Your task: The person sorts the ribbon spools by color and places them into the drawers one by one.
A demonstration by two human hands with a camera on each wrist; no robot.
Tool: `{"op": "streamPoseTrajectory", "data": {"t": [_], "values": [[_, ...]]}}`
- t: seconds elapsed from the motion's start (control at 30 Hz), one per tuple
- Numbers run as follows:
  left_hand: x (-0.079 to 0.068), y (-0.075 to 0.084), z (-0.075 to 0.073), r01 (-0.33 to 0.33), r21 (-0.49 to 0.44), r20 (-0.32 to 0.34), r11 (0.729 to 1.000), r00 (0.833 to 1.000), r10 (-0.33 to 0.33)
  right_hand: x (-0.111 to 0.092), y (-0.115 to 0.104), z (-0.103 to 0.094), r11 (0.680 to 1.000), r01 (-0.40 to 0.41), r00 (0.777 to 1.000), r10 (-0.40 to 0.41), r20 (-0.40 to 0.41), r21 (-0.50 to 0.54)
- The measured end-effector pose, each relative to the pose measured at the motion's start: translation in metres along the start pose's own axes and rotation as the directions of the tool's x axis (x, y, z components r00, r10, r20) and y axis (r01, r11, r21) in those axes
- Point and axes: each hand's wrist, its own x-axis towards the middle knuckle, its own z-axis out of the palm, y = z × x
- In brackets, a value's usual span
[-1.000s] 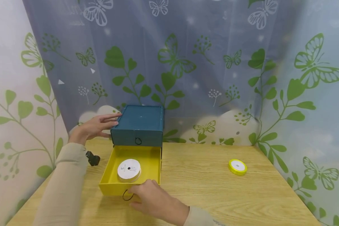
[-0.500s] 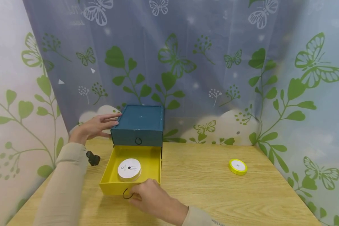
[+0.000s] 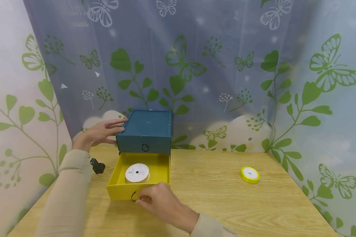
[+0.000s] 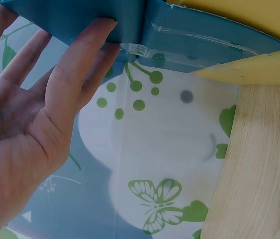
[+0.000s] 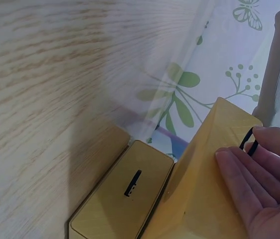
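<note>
R hand [image 3: 167,204] curled, pinching thin black loop pull [image 5: 252,149] of rectangular yellow drawer [image 3: 123,193], part-out under boxy teal-blue case [image 3: 149,124]; L hand [image 3: 100,133] loosely spread against case's side; best brace w/ L, slide straight & slow so round white spool [image 3: 133,176] inside doesn't shift.

Soft light falls around me; the yellow drawer [image 3: 120,192] shades the table [image 3: 210,184] faintly at lower left, print on the white spool [image 3: 140,177] blurs, the right-wrist view's upper centre looks hazy.
</note>
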Motion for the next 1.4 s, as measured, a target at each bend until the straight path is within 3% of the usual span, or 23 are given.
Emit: {"op": "streamPoseTrajectory", "data": {"t": [0.57, 1.13, 1.4], "values": [[0.000, 0.002, 0.001, -0.003, -0.009, 0.009, 1.000, 1.000, 0.003, 0.007, 0.013, -0.001, 0.992, -0.068, 0.997, 0.071, -0.019, 0.107], [0.000, 0.001, 0.001, -0.009, -0.012, 0.020, 1.000, 1.000, 0.009, 0.021, 0.027, 0.000, 0.949, -0.174, 0.981, 0.191, -0.044, 0.263], [0.001, 0.000, -0.001, -0.011, -0.018, 0.020, 1.000, 1.000, 0.011, 0.027, 0.037, 0.004, 0.936, -0.214, 0.969, 0.240, -0.064, 0.281]]}}
